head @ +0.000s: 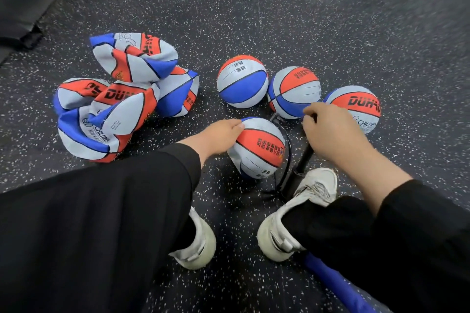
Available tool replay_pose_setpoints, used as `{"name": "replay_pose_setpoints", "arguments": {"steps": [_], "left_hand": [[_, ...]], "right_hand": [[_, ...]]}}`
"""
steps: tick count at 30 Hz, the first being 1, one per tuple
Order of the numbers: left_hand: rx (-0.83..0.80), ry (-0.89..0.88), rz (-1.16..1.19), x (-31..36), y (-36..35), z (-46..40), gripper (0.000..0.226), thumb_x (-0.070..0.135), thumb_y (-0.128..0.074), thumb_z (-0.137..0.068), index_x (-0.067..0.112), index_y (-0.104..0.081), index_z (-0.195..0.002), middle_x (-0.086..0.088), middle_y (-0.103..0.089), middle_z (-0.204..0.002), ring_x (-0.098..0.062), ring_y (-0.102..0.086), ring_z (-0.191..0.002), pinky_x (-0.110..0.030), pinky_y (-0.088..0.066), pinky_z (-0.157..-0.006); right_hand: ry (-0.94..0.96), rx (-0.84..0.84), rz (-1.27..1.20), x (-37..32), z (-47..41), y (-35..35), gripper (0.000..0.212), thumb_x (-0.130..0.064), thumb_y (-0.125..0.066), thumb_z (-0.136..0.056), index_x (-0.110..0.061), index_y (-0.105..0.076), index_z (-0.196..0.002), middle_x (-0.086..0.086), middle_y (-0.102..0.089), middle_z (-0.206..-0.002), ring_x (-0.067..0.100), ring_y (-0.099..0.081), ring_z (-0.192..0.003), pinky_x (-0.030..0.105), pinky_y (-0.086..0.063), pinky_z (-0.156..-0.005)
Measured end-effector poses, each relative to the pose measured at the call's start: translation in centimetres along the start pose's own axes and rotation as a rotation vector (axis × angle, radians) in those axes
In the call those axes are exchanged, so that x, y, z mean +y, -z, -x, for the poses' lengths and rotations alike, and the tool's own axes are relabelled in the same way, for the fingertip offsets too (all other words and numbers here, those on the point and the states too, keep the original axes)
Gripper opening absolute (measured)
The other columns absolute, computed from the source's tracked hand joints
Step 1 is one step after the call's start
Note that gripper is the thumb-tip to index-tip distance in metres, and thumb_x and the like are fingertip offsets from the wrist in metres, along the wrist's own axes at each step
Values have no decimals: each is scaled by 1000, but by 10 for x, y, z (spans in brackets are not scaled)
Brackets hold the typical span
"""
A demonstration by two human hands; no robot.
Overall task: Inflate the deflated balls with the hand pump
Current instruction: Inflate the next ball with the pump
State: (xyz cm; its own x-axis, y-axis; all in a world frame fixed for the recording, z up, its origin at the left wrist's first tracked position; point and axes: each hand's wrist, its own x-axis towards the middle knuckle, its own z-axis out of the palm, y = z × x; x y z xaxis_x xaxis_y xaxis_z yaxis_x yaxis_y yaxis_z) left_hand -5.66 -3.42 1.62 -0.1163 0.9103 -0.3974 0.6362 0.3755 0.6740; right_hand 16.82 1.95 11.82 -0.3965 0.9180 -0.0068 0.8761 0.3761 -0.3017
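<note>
A red, white and blue ball (259, 150) lies on the floor between my feet, partly filled and still dented at its lower left. My left hand (221, 134) rests on its left side and steadies it. A black hose (288, 150) curves from the ball's top right down to the black hand pump (301, 173), whose base sits under my right shoe (305, 201). My right hand (328, 132) grips the pump handle from above, hiding it. Three round, inflated balls (243, 81) (295, 91) (356, 107) sit just beyond. Several flat, crumpled balls (122, 99) are heaped at the left.
The floor (279, 20) is dark speckled rubber. A dark mat (23, 7) lies at the far left corner. My left shoe (198, 244) stands near the bottom centre. A blue object (333, 284) lies by my right leg at the bottom right.
</note>
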Motion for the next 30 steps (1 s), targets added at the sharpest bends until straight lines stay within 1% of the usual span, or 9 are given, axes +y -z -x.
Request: {"name": "replay_pose_setpoints", "arguments": {"steps": [3, 5, 7, 10, 13, 17, 22, 26, 30], "left_hand": [[47, 35, -26, 1, -2, -1, 56, 51, -42, -106, 18, -44, -152, -4, -55, -145, -26, -52, -130, -34, -40, -101], [75, 38, -70, 1, -6, -1, 65, 61, -55, -97, 19, -46, -145, 1, -58, -123, -23, -56, -110, -34, -41, -86], [82, 31, -62, 0, -10, -4, 74, 66, -66, -87, 18, -44, -140, 4, -57, -118, -20, -56, -100, -35, -44, -81], [66, 4, -7, 0, -16, -9, 82, 62, -71, -86, 20, -37, -148, -4, -54, -136, -24, -56, -112, -34, -44, -88], [71, -72, -42, 2, -16, -11, 76, 52, -65, -94, 23, -33, -157, -7, -42, -155, -28, -45, -138, -38, -39, -111], [54, -57, -225, -4, -20, -11, 81, 63, -52, -96, 25, -21, -162, -5, -22, -168, -31, -26, -151, -55, -29, -120], [79, -32, -266, -5, -34, 0, 122, 75, -78, -66, 30, -14, -159, -4, -17, -167, -30, -24, -151, -62, -32, -116], [93, -48, -239, -5, -37, -4, 134, 77, -80, -57, 31, -7, -160, -5, -22, -164, -30, -27, -149, -62, -36, -113], [71, -35, -261, -5, -36, -6, 132, 76, -80, -60, 31, -6, -160, -7, -20, -164, -32, -26, -149, -61, -35, -114]], "right_hand": [[-88, -14, 50, 3, -6, 8, 44, -32, -47, -98, -5, -55, -65, 13, -58, -63, 34, -53, -63, 34, -36, -53], [-127, -19, 24, 9, -12, 1, 51, -38, -47, -98, -2, -52, -62, 15, -55, -61, 32, -50, -60, 32, -33, -51], [-120, -9, -7, 12, -14, -11, 48, -37, -44, -99, -5, -50, -64, 16, -56, -69, 36, -52, -67, 35, -36, -57], [-95, 10, 27, 22, 5, -52, 32, -30, -39, -99, -17, -52, -73, 11, -55, -86, 35, -57, -83, 36, -42, -67], [-96, -91, 82, 19, 38, -88, 22, -32, -34, -94, -22, -52, -87, 3, -51, -100, 31, -56, -88, 41, -51, -72], [-84, -169, 38, 11, 50, -105, 14, -23, -47, -91, -13, -57, -93, 6, -48, -113, 35, -58, -89, 43, -50, -73], [-27, -259, 179, 27, 35, -77, 23, -16, -43, -97, -9, -64, -101, 8, -60, -109, 31, -59, -103, 35, -46, -83], [-58, -125, 161, 26, 0, -13, 23, -17, -47, -92, -10, -68, -91, 12, -70, -91, 35, -61, -87, 34, -47, -71], [-12, -161, 187, 14, -18, 10, 22, -19, -48, -90, -11, -64, -77, 10, -67, -80, 34, -60, -80, 33, -42, -64]]}}
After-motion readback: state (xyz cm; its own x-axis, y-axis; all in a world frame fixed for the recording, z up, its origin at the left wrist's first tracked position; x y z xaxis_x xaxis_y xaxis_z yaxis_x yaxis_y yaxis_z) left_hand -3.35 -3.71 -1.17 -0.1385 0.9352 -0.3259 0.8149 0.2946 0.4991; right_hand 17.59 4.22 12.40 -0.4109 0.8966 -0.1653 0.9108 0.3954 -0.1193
